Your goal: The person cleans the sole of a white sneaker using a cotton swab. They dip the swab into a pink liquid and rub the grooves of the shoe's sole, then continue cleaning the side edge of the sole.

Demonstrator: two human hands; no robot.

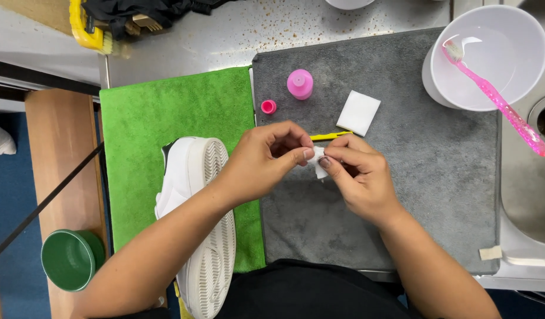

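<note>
My left hand point(266, 158) and my right hand point(360, 174) meet over the grey cloth point(438, 195), fingertips pinched together on a small white wad point(320, 165), which looks like cotton or tissue. A thin yellow stick point(331, 136) pokes out just behind my fingers; whether a hand grips it is unclear. A white sneaker point(201, 236) lies sole-up on the green towel point(148, 130) under my left forearm. Behind my hands a pink bottle point(299, 83) stands with its pink cap point(268, 107) off beside it, and a white square pad point(358, 112) lies to the right.
A white bowl point(491, 82) at the back right holds a pink toothbrush point(500, 103) next to a metal sink point(529, 177). A green cup point(72, 259) sits on a wooden surface at the left. A yellow-handled brush point(89, 29) and dark fabric lie at the back left.
</note>
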